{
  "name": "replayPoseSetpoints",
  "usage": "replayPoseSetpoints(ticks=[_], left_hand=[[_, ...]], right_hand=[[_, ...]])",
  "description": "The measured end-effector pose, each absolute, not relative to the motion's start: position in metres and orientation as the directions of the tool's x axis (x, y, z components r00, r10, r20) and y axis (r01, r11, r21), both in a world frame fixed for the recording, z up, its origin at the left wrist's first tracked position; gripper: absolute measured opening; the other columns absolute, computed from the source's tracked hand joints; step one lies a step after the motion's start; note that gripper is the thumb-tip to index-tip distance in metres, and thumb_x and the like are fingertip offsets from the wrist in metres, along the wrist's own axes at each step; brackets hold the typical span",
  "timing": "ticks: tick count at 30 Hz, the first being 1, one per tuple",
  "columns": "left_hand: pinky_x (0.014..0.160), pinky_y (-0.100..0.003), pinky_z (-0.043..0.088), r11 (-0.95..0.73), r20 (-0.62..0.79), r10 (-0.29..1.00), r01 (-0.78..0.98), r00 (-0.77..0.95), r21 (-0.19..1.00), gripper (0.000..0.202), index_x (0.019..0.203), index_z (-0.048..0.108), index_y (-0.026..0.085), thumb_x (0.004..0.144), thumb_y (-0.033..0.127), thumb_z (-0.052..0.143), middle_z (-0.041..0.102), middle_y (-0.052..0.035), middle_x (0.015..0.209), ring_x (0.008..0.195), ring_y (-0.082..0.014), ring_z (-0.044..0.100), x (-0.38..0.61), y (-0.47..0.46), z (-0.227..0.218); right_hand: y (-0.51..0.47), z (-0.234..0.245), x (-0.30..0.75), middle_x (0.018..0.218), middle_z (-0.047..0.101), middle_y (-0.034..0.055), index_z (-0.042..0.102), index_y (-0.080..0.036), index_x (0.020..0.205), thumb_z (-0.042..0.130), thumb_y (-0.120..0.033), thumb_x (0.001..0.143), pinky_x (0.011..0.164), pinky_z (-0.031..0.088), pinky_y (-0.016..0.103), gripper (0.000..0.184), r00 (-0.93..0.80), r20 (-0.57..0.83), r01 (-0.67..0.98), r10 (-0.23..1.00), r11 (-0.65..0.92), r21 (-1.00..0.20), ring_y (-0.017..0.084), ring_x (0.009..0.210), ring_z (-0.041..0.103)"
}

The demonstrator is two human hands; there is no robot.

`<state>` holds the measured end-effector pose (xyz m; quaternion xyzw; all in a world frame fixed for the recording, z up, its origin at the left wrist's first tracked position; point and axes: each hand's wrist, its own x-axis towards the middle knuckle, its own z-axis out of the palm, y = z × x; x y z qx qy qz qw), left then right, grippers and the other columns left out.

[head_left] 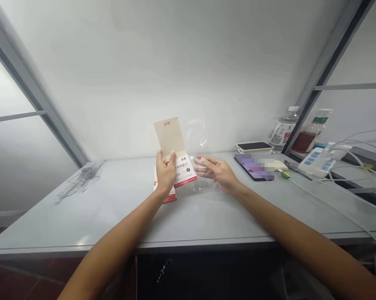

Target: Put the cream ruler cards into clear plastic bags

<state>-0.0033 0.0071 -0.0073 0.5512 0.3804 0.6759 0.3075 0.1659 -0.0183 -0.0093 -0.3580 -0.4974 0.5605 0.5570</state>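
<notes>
My left hand (165,174) is closed on a tall printed card (174,151), beige above, white with a red strip at its lower end, and holds it upright over the table. A second red-and-white card (171,198) lies flat below that hand. My right hand (217,171) hovers open just right of the card, fingers spread and pointing left. It rests at a clear plastic sleeve (199,137) that rises behind the card; whether the fingers touch the film I cannot tell.
The grey table (81,208) meets a white wall. At the right lie a dark phone (254,168), a white flat device (254,146), two bottles (283,131), a power strip (314,161) and white cables (357,183). A tangle of thin wire (80,180) lies at the left.
</notes>
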Motion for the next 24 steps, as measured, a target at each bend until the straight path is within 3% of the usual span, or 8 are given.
replayPoseSetpoints(ticks=[5, 8, 12, 18, 24], left_hand=[[0.071, -0.03, 0.051, -0.49, 0.483, 0.869, -0.053, -0.108, 0.87, 0.047, 0.108, 0.044, 0.021, 0.071, 0.039, 0.065, 0.063, -0.0058, 0.098, 0.084, -0.0182, 0.063, 0.002, -0.004, -0.005], [0.074, -0.033, 0.051, -0.402, 0.413, 0.909, -0.131, 0.064, 0.906, 0.061, 0.112, 0.043, 0.022, 0.06, 0.029, 0.075, 0.063, -0.0063, 0.102, 0.089, -0.0201, 0.063, 0.002, -0.007, -0.005], [0.075, -0.038, 0.051, -0.202, 0.262, 0.918, -0.216, 0.297, 0.955, 0.049, 0.101, 0.055, 0.017, 0.057, 0.026, 0.076, 0.066, -0.0087, 0.098, 0.085, -0.023, 0.064, 0.002, -0.005, -0.007], [0.073, -0.038, 0.053, -0.205, 0.239, 0.966, -0.275, 0.098, 0.94, 0.036, 0.089, 0.063, 0.014, 0.06, 0.03, 0.075, 0.068, -0.0089, 0.091, 0.081, -0.0229, 0.065, -0.001, 0.004, -0.01], [0.071, -0.038, 0.053, -0.088, 0.139, 0.978, -0.296, 0.158, 0.951, 0.033, 0.083, 0.064, 0.013, 0.06, 0.034, 0.075, 0.069, -0.0081, 0.083, 0.076, -0.022, 0.065, -0.005, 0.005, -0.004]], right_hand=[[-0.02, -0.016, 0.155, 0.095, 0.07, 0.0045, 0.069, -0.02, 0.094, 0.074, -0.03, 0.064, 0.077, 0.053, 0.031, 0.032, -0.221, 0.139, -0.335, 0.965, 0.059, -0.94, 0.019, 0.085, 0.066], [-0.02, -0.015, 0.155, 0.084, 0.072, 0.0034, 0.07, -0.019, 0.084, 0.078, -0.03, 0.058, 0.07, 0.054, 0.03, 0.029, -0.149, 0.094, -0.314, 0.984, 0.043, -0.948, 0.019, 0.075, 0.066], [-0.019, -0.011, 0.161, 0.084, 0.072, 0.0054, 0.071, -0.017, 0.083, 0.078, -0.029, 0.057, 0.073, 0.054, 0.033, 0.029, -0.057, 0.057, -0.335, 0.997, 0.035, -0.942, 0.02, 0.076, 0.067], [-0.012, -0.012, 0.171, 0.086, 0.072, 0.0049, 0.071, -0.018, 0.079, 0.076, -0.03, 0.062, 0.076, 0.054, 0.029, 0.021, 0.029, 0.046, -0.308, 0.999, 0.052, -0.95, 0.017, 0.079, 0.067], [-0.014, -0.011, 0.173, 0.087, 0.071, 0.005, 0.07, -0.019, 0.089, 0.077, -0.026, 0.061, 0.07, 0.054, 0.026, 0.029, -0.076, 0.002, -0.31, 0.997, -0.021, -0.951, 0.016, 0.075, 0.067]])
